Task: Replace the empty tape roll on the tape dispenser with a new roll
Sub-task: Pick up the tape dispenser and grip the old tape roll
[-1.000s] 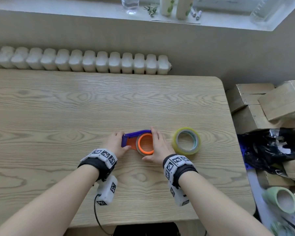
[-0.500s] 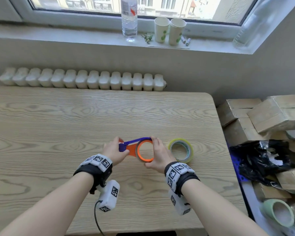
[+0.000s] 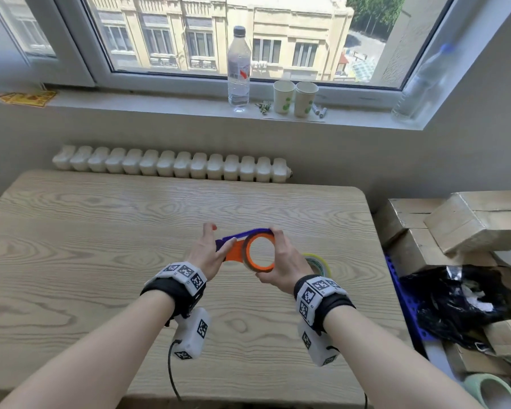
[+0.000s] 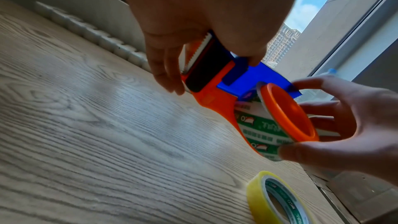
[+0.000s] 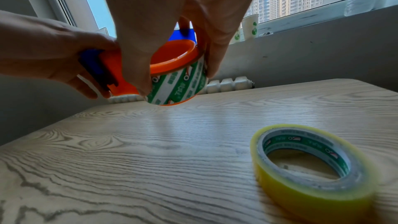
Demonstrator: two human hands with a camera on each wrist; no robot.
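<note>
Both hands hold an orange and blue tape dispenser (image 3: 236, 249) (image 4: 217, 81) (image 5: 107, 72) above the wooden table (image 3: 101, 231). My left hand (image 3: 205, 252) (image 4: 193, 28) grips its blade end. My right hand (image 3: 281, 258) (image 5: 172, 23) curls thumb and fingers round the empty roll (image 4: 260, 127) (image 5: 178, 83), a green-and-white printed core on the orange hub (image 3: 258, 250). A new yellow tape roll (image 3: 319, 262) (image 4: 277, 198) (image 5: 310, 168) lies flat on the table just right of my right hand, partly hidden behind it in the head view.
A radiator (image 3: 171, 163) runs along the table's far edge. The windowsill holds a water bottle (image 3: 239, 69) and two paper cups (image 3: 295, 98). Cardboard boxes (image 3: 469, 219) and a black bag (image 3: 455, 302) crowd the floor to the right of the table.
Both hands have lifted the dispenser off the table and tilted it. The head view has swung upward to show the window. The yellow roll has stayed where it was.
</note>
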